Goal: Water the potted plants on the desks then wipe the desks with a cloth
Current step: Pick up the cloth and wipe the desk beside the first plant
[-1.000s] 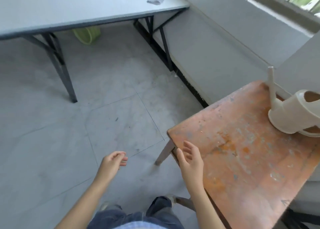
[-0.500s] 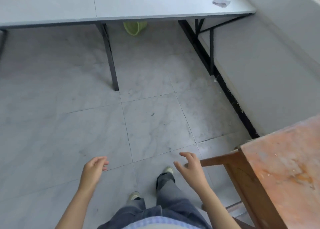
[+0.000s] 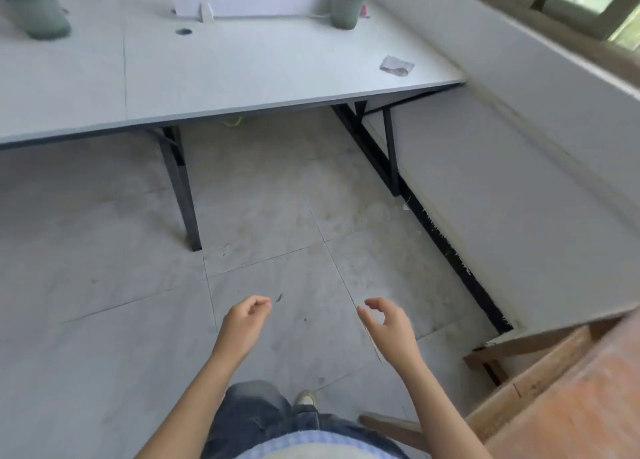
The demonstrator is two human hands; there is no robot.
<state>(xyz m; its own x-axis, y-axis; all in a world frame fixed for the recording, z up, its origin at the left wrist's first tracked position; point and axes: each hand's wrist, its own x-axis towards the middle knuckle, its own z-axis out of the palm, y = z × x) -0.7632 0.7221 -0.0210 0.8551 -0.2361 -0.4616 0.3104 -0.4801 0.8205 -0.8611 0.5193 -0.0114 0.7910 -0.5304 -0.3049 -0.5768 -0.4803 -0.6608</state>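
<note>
Two white desks (image 3: 242, 87) stand side by side ahead of me. A grey-green pot with a small plant (image 3: 346, 8) sits at the back right of the right desk. A second, larger potted plant (image 3: 36, 11) stands at the far left, blurred. A crumpled grey cloth (image 3: 396, 66) lies near the right desk's front corner. My left hand (image 3: 244, 323) and my right hand (image 3: 388, 323) hang over the floor in front of my legs, fingers loosely curled, holding nothing. The watering can is out of view.
A worn orange wooden table (image 3: 571, 406) fills the lower right corner. Black desk legs (image 3: 183, 195) stand on the grey tiled floor (image 3: 104, 268). A white wall ledge (image 3: 519, 146) runs along the right under a window. A white cable and adapter (image 3: 207, 16) lie on the desk.
The view has swung away from the orange table and lifted toward the white desks, bringing both potted plants into sight. The watering can left the view. Both hands stay free and low.
</note>
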